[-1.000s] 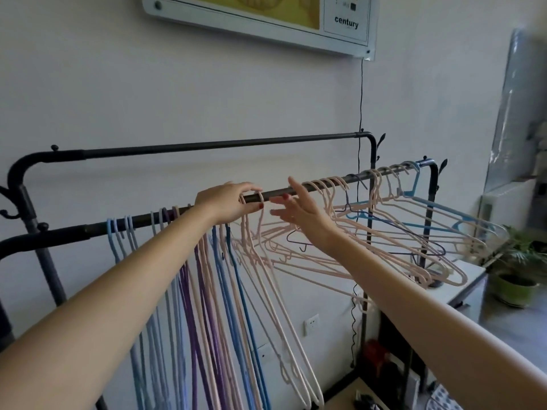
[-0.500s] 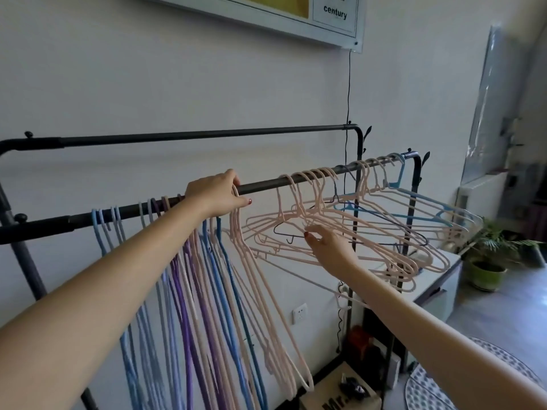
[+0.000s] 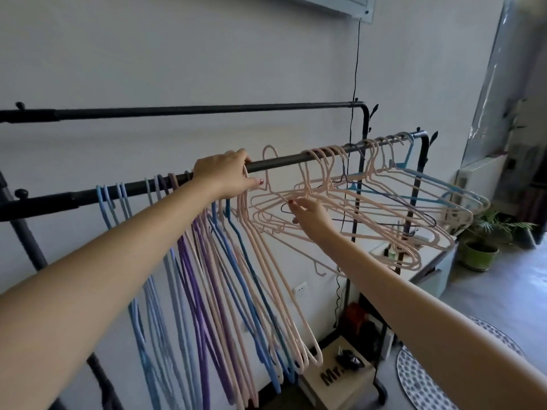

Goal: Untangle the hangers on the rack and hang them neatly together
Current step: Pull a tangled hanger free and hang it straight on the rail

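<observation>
Seen from the head camera, the front rail (image 3: 296, 159) of the black rack carries two groups of hangers. Toward its left end the sorted hangers (image 3: 207, 276) hang straight down and close together, blue, purple and pink. Their hooks are covered by the left hand (image 3: 226, 176), whose fingers are curled over the rail, apparently so that the group is kept from sliding or swinging. Toward the right end the tangled hangers (image 3: 384, 211) lie fanned out nearly flat, locked through one another. One pink hanger (image 3: 268, 173) is pinched at its shoulder by the fingertips of the right hand (image 3: 307, 214); its hook stands raised above the rail, probably so it can be worked free and moved leftward.
</observation>
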